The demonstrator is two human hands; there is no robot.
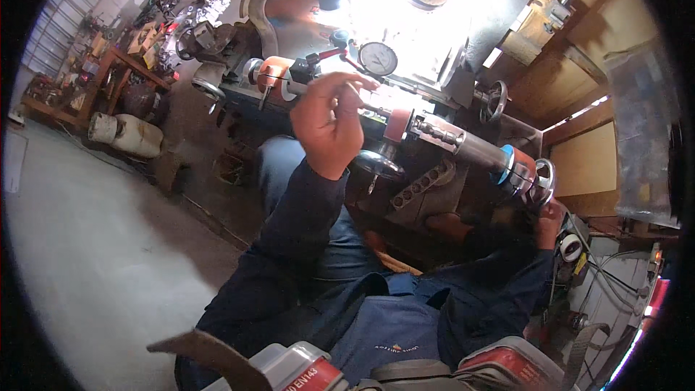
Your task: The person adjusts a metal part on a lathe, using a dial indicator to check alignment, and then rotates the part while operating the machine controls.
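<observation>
My left hand [329, 127] is raised over a metal shaft [373, 107] mounted lengthwise in a machine. Its fingers are curled, with thumb and forefinger close together; what they pinch, if anything, is hidden. Just beyond the fingertips stands a round dial gauge [377, 59] with a white face, beside a red-and-black holder arm [327, 55]. At the far right my right hand [549, 223] grips the lower rim of a chrome handwheel [541, 182]. That wheel sits at the end of an orange-and-blue tailstock [515, 168]. An orange clamp block [398, 124] surrounds the shaft midway.
Below the shaft another handwheel [380, 164] juts toward me, and one more handwheel [494, 100] stands behind. A metal bar with round holes [422, 187] lies near my knees. At left are a gas cylinder [127, 135] and a cluttered rack. Bright glare washes out the back.
</observation>
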